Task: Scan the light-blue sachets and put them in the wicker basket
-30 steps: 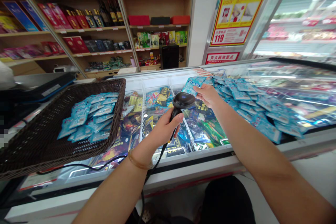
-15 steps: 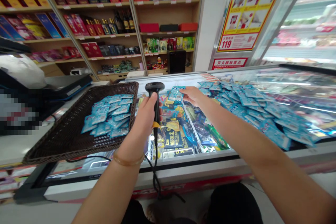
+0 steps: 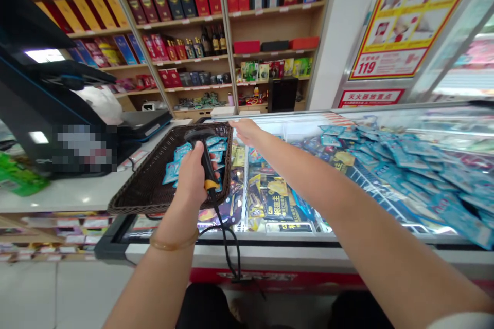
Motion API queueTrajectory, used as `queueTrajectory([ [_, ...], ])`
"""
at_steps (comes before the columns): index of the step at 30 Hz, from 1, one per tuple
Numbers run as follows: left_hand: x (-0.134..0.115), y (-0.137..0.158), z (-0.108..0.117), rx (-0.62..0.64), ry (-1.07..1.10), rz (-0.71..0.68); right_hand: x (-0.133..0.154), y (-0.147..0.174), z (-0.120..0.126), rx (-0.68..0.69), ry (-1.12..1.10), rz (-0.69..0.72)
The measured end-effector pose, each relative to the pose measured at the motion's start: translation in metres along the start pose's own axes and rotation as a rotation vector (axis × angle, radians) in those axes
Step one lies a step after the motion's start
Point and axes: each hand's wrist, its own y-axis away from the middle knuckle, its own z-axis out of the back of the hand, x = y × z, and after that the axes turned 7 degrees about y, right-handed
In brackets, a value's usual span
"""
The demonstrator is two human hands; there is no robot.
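My left hand [image 3: 194, 172] is wrapped round the handle of a black barcode scanner [image 3: 206, 162] with a yellow-orange band, its cable hanging down. The scanner is over a brown woven basket [image 3: 142, 185] and hides part of it. Several small blue packets [image 3: 181, 153] lie in the basket. Beside the basket's far right corner is my right hand [image 3: 247, 132], fingers stretched left and partly apart; no packet shows in it. A large heap of like blue packets [image 3: 409, 159] lies on the freezer's glass at the right.
Beneath the basket and packets is a chest freezer [image 3: 278, 252] with bagged ice creams [image 3: 280, 198] inside. At the left, a black checkout machine [image 3: 65, 128] stands on a counter [image 3: 81, 198]. Shelves [image 3: 278, 13] with boxes and bottles line the back.
My right hand has moved left from above the freezer to the basket corner; the blue packet it held no longer shows there. The scanner tilted and moved over the basket. The view turned left.
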Motion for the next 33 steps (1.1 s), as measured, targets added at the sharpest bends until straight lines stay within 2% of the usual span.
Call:
queueTrajectory([
  [3, 0.007, 0.004, -0.017, 0.015, 0.023, 0.041, -0.016, 0.010, 0.036, -0.100, 0.147, -0.051],
  [8, 0.031, 0.008, -0.057, 0.137, 0.036, 0.103, -0.036, 0.032, 0.122, -0.215, 0.469, -0.022],
  [14, 0.070, 0.014, -0.098, 0.262, 0.012, 0.162, -0.065, 0.059, 0.233, -0.450, 1.132, 0.016],
  [18, 0.099, 0.017, -0.108, 0.288, -0.016, 0.162, -0.086, 0.071, 0.284, -0.528, 1.418, -0.093],
  [20, 0.111, 0.019, -0.109, 0.289, -0.029, 0.160, -0.094, 0.071, 0.296, -0.493, 1.477, -0.153],
  [23, 0.122, 0.021, -0.107, 0.314, -0.072, 0.166, -0.098, 0.068, 0.301, -0.388, 1.513, -0.220],
  [27, 0.128, 0.023, -0.105, 0.351, -0.115, 0.151, -0.095, 0.066, 0.295, -0.311, 1.523, -0.296],
  [33, 0.126, 0.027, -0.104, 0.333, -0.127, 0.156, -0.071, 0.080, 0.282, -0.212, 1.629, -0.312],
])
